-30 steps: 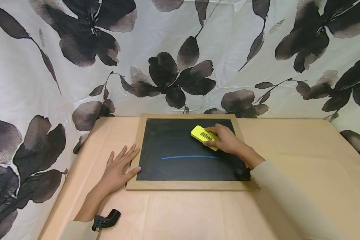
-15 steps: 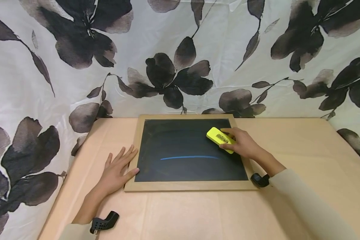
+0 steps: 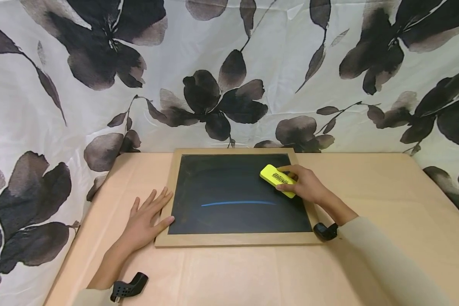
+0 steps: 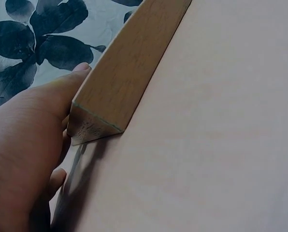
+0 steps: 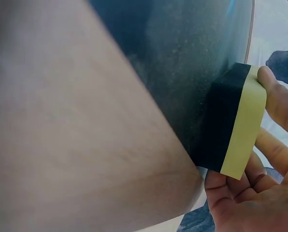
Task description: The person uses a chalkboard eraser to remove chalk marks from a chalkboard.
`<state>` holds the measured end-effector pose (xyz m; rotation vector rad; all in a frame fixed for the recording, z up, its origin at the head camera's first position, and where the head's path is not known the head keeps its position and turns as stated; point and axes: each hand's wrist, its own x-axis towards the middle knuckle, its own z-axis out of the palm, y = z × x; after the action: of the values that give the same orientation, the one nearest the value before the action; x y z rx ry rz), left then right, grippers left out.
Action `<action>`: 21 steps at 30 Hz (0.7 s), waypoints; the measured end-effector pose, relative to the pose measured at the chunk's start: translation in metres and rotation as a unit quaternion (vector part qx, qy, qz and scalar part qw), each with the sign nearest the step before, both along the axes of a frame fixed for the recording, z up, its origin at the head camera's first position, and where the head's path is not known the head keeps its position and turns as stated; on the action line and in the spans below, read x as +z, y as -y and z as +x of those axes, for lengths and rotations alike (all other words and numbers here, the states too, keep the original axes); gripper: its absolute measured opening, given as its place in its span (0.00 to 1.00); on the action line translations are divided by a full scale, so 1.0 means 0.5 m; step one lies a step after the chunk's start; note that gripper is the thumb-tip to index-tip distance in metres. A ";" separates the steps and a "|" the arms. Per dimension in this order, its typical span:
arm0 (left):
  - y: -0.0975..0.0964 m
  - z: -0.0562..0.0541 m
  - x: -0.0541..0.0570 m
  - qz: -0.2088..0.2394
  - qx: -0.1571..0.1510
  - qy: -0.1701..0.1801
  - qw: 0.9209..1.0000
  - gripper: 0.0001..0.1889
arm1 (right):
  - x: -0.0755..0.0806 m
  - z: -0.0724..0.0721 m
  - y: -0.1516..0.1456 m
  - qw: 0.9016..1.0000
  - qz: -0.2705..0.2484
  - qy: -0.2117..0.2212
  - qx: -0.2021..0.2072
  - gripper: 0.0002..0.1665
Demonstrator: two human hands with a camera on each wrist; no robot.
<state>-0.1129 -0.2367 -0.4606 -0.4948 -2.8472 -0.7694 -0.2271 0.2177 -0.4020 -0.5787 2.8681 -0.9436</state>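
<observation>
A chalkboard (image 3: 214,221) in a pale wooden frame (image 3: 237,240) lies on the table, with one blue line (image 3: 239,202) drawn across it. My right hand (image 3: 306,185) grips a yellow eraser (image 3: 278,180) between thumb and fingers over the board's upper right part. In the right wrist view the black underside of the eraser (image 5: 223,116) is right at the dark surface. My left hand (image 3: 143,223) lies with straight, spread fingers at the board's left edge, the thumb on the frame. The left wrist view shows that thumb (image 4: 81,67) along the wooden frame (image 4: 129,63).
The light tabletop (image 3: 233,276) extends on all sides of the board. Behind it hangs a white cloth (image 3: 283,63) with dark flowers. Black wrist devices sit on the left wrist (image 3: 129,287) and the right wrist (image 3: 325,231).
My right hand has moved the eraser rightward across the upper board, then stayed near the right side. The left hand keeps its place at the frame, and the blue line is unchanged.
</observation>
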 end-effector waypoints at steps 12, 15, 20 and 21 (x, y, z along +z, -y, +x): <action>0.002 0.001 -0.003 0.005 0.001 0.001 1.000 0.37 | -0.003 -0.010 0.012 1.000 0.003 -0.006 0.014 0.36; 0.002 0.000 -0.003 0.003 0.001 0.004 1.000 0.37 | -0.001 -0.016 0.021 1.000 0.004 -0.012 0.018 0.36; 0.002 -0.002 0.000 0.003 0.000 0.006 1.000 0.37 | 0.002 -0.019 0.042 1.000 -0.001 0.002 0.017 0.37; 0.002 -0.002 0.001 0.003 -0.002 0.006 1.000 0.37 | 0.003 -0.019 0.047 1.000 -0.001 0.002 0.018 0.37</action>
<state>-0.1139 -0.2376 -0.4603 -0.4953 -2.8543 -0.7853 -0.2366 0.1944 -0.4007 -0.6259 2.8428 -0.9422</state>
